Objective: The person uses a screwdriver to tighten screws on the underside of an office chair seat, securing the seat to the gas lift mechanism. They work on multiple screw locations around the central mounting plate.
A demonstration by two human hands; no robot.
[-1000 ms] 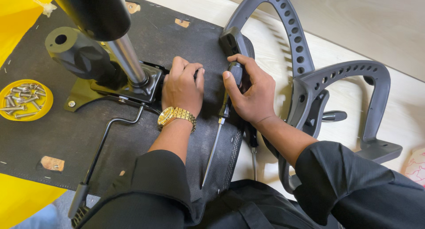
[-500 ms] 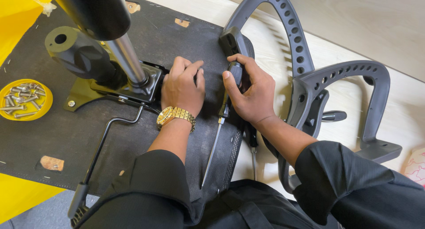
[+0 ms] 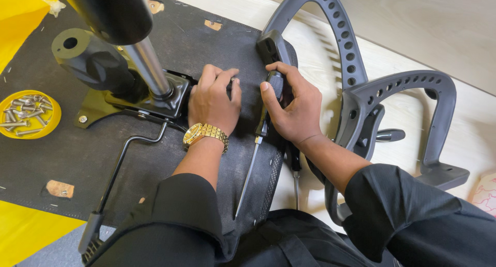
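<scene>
A black fabric seat underside (image 3: 77, 158) lies facing up with a black metal mechanism (image 3: 98, 109) and a shiny gas cylinder (image 3: 147, 65) fixed to it. My left hand (image 3: 213, 99), wearing a gold watch, rests on the seat beside the mechanism with its fingers curled together. What lies under the fingertips is hidden. My right hand (image 3: 294, 109) grips the black handle of a screwdriver (image 3: 249, 169). Its shaft points back toward me along the seat. Both hands sit next to a black armrest bracket (image 3: 268, 42) at the seat's right edge.
A yellow dish (image 3: 51, 104) with several screws sits at the left. A bent lever rod (image 3: 121, 158) runs from the mechanism toward me. Grey perforated armrests (image 3: 356, 65) lie on the pale wooden floor to the right. A second screwdriver (image 3: 295, 179) lies at the seat edge.
</scene>
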